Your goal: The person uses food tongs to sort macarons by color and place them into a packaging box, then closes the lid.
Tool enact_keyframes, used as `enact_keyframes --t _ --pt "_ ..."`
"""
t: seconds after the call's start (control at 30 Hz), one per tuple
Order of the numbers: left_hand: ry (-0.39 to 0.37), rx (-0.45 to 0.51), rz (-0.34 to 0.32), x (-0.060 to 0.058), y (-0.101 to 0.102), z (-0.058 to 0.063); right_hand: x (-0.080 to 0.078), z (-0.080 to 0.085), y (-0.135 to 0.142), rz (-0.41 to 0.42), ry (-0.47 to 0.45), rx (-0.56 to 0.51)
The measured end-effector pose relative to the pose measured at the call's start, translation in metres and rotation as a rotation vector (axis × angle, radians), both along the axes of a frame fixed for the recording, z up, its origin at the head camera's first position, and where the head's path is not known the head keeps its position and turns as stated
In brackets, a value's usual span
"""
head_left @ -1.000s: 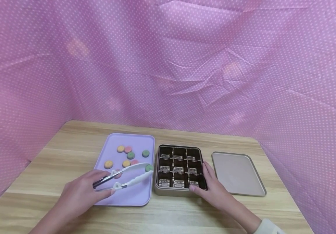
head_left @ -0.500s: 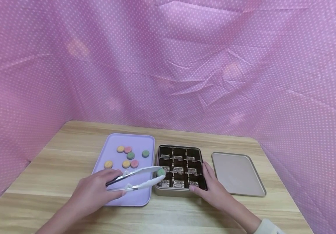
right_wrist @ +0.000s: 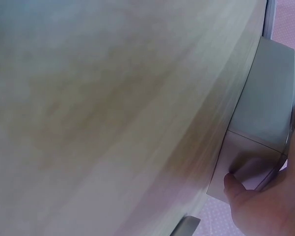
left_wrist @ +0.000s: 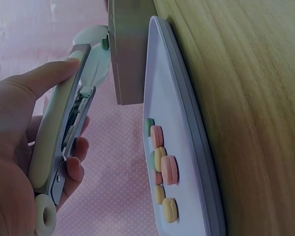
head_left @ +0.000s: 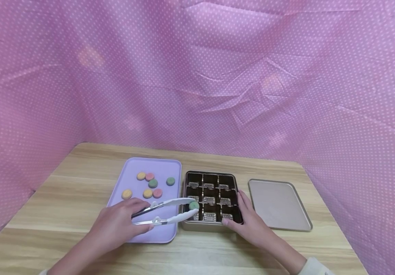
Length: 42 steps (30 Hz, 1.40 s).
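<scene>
My left hand (head_left: pixel 117 223) holds a pair of metal tongs (head_left: pixel 180 216) with white tips, its thumb on one arm and its fingers on the other. Between the tips sits a green macaron (head_left: pixel 193 205), over the front-left compartment of a square tin box (head_left: pixel 205 227). In the left wrist view the macaron (left_wrist: pixel 105 43) is partly covered by the tongs and the box wall. The box has a dark divided insert in rows of three; no other macaron shows in it. My right hand (head_left: pixel 253 224) grips the box's front-right corner, thumb at the front rim, fingers along the right side.
Left of the box lies a purple tray (head_left: pixel 156 165) with several pink, yellow and green macarons (head_left: pixel 147 193). A flat gold-coloured lid (head_left: pixel 279 204) lies right of the box. Pink dotted cloth (head_left: pixel 197 95) hangs behind and beside the wooden table.
My left hand has carried the green macaron in the tongs rightward, from above the tray's right edge to the box's front-left compartment. The right hand has stayed at the box corner.
</scene>
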<state>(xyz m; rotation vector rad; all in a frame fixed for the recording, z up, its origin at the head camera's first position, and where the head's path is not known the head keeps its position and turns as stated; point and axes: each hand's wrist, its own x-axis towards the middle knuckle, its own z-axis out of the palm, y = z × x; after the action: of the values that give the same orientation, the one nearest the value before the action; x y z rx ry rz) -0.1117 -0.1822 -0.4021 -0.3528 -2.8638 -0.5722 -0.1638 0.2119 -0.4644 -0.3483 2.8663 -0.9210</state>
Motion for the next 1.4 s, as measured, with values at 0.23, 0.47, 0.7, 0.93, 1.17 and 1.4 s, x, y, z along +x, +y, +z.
enact_keyframes --t 0.23,0.47,0.7,0.93,1.17,1.4 --pt "0.012 0.004 0.005 0.000 0.002 -0.003 0.002 0.002 0.000 -0.004 0.007 -0.005" --pt "0.003 0.010 0.022 0.001 0.000 -0.002 0.002 0.001 0.000 -0.001 0.001 -0.007" --pt "-0.014 0.037 0.053 0.002 -0.007 -0.001 0.002 0.001 0.000 0.003 -0.003 -0.005" --pt "-0.057 0.044 0.084 0.002 -0.020 -0.001 0.002 0.000 0.001 0.006 0.005 -0.005" --pt "-0.085 0.053 0.142 0.000 -0.033 -0.006 0.003 -0.001 0.001 0.007 0.010 -0.007" --pt "-0.101 0.046 0.176 -0.005 -0.043 -0.014 0.003 0.000 0.001 0.008 0.005 -0.001"
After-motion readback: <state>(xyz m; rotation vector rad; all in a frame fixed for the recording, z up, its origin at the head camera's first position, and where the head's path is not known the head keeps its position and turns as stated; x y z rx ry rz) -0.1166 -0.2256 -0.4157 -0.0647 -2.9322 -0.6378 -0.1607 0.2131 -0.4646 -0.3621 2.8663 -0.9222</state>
